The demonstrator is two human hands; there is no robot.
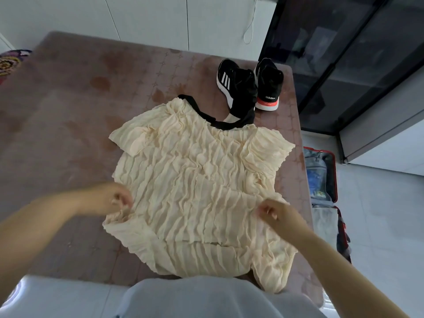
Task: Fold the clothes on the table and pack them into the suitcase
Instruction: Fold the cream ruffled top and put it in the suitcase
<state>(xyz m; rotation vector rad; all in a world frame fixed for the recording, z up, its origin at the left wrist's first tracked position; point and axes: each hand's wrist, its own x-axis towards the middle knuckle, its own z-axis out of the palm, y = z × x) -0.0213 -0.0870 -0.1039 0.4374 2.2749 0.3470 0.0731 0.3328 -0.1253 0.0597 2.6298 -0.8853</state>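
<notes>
On the surface (91,99), the left hand (110,198) and right hand (273,212) each pinch a side of the cream garment (195,168); even outward tension should flatten it.

The blouse (197,180) lies on the table (68,111), shoes (241,86) behind it (far right corner), suitcase (321,171) rightward on the floor (378,214).

Black garment (226,125) partly under cream top (195,175)

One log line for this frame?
garment: spread on table | left hand: grips its edge | right hand: grips its edge | suitcase: open
</notes>
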